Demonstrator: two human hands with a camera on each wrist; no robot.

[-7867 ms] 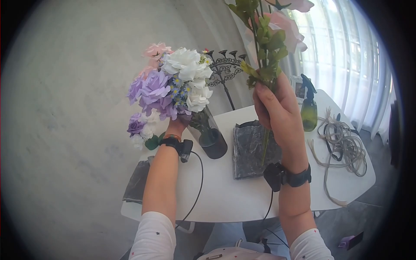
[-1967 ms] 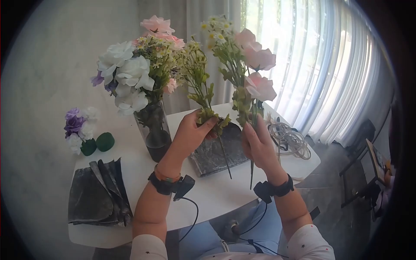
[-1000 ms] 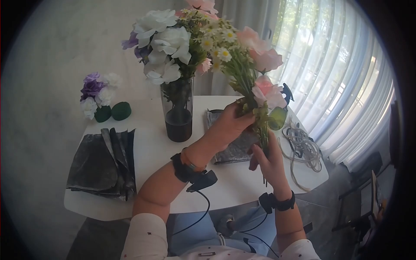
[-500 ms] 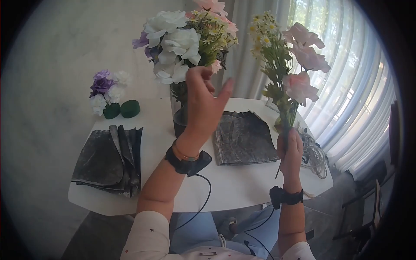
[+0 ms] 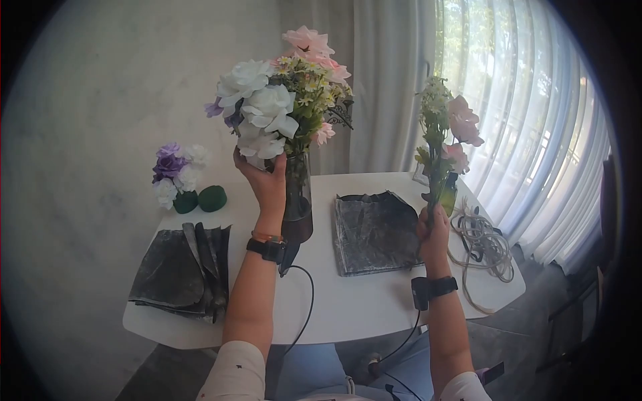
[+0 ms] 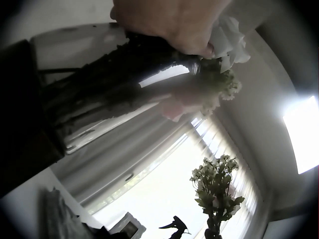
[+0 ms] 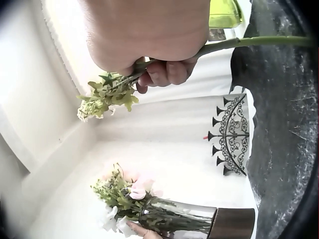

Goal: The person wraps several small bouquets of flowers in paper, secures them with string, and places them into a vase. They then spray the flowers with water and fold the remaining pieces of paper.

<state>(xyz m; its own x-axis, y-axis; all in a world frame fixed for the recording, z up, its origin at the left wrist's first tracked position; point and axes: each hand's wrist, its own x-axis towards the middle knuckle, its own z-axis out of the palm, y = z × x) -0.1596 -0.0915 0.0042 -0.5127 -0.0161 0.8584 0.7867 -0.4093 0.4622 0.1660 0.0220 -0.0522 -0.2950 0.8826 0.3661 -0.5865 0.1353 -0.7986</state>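
Observation:
My left hand touches the lowest white rose from below, thumb and fingers spread at either side of it. These blooms stand with pink roses and small daisies in a tall clear vase with a dark base. The left wrist view shows the hand at the vase's mouth; its far fingers are hidden. On the right, my right hand grips the stems of a small bunch: pink roses and white daisies. In the right wrist view, its fingers curl round a green stem.
Dark folded sheets lie mid-table, and more dark sheets at left. Purple and white flowers sit by a green block. Coiled cord and a green spray bottle are at right. A metal candelabra stands behind.
The left hand has let go of the bunch and moved left to the white roses at the vase. The right hand now holds the daisies and pink roses together, out to the right.

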